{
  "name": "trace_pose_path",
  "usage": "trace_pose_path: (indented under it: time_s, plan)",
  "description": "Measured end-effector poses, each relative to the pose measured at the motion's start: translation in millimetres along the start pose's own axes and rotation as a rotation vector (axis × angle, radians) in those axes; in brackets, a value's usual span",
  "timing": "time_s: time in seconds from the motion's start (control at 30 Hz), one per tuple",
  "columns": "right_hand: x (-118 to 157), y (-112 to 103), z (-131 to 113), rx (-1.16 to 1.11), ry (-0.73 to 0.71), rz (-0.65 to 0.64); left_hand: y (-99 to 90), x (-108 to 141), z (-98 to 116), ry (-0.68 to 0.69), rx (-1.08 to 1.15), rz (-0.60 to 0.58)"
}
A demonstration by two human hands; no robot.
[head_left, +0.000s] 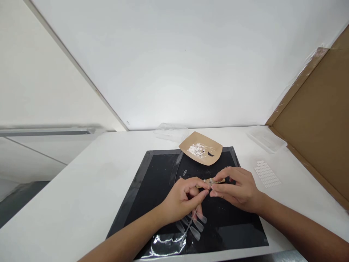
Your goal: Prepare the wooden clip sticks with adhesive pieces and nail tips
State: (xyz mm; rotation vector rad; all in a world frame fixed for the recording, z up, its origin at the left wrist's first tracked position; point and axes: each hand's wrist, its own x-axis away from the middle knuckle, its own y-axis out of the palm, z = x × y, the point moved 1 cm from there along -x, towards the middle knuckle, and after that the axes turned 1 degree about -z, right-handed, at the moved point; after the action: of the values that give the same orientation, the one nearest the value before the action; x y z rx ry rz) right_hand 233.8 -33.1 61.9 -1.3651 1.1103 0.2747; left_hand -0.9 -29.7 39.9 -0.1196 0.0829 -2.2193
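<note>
Fingers of my left hand and right hand meet at a small tan strip crossed by two bright, silvery bands, over the middle of the black mat. On each side my thumb and forefinger stand narrow, tips nearly together at the strip's near edge; I cannot tell which side grips it, because my own knuckles hide much of it.

Under my left hand a spray of clear, slightly frosted plastic tips, long and rounded like petals, branches off a thin stem; my hand covers part of it. The mat is smooth, with a glossy border that throws back white glare near me.

Beyond my fingers, a tan, curved-sided dish overlaps the mat's far edge, bearing pale flakes and a black sliver. A dark curved band lies left of it, with a tiny clear piece near.

On the white surface sit a crumpled clear bag, a shallow translucent box and rows of small white pieces. Brown cardboard walls off the right side.
</note>
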Motion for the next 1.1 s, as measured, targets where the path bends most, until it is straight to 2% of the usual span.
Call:
trace_pose_path:
  time_s: [0.3,0.43,0.5,0.63,0.77,0.97,1.1]
  plan:
    - [3,8,-6,0.029,0.088,0.019,0.0,1,4,0.131,-0.201,0.096]
    - [3,11,-9,-0.01,0.143,0.038,-1.1,1,3,0.169,-0.234,0.082]
    - [3,11,-10,0.018,0.122,0.045,-1.5,1,0,0.196,-0.233,0.066]
    - [3,12,-12,0.07,0.044,0.115,-2.0,2,-6,0.353,-0.255,0.029]
    - [4,12,-11,0.058,0.064,0.126,-2.2,2,-6,0.49,-0.328,0.037]
    - [5,12,-13,0.038,0.09,0.11,-1.3,3,-2,0.556,-0.402,0.096]
    - [2,12,-18,-0.065,0.154,0.071,-2.1,3,-3,0.634,-0.49,0.115]
